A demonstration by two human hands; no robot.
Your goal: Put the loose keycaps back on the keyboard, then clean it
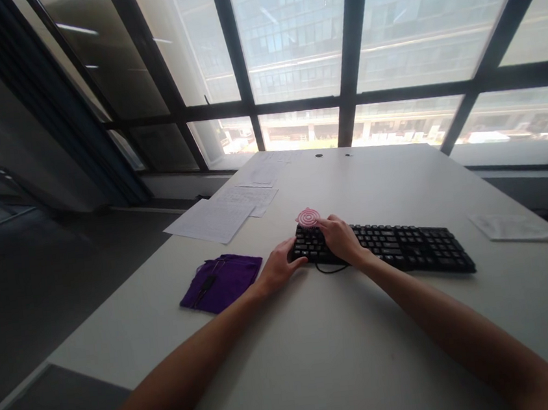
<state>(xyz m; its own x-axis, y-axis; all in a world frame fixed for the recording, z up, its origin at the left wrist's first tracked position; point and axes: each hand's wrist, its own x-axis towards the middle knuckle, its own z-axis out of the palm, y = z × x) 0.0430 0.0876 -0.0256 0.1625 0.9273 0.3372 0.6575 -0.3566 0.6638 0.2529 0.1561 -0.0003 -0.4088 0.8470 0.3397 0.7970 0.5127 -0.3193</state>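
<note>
A black keyboard [390, 246] lies on the white table [319, 357], its cable looping out below the near edge. My right hand [341, 240] is over the keyboard's left part, its fingers closed on the edge of a round pink-and-white ringed piece [308, 218] at the keyboard's far left corner. At the keyboard's left end, my left hand [281, 266] grips the edge, the thumb apart along the near side. A purple cloth pouch [223, 282] with a dark cord piece on it lies left of my left hand.
Printed papers [211, 219] lie at the back left of the table. A flat white packet [512, 227] is at the right. Windows [290, 34] rise behind the table's far edge, and a dark curtain [53, 111] hangs at the left.
</note>
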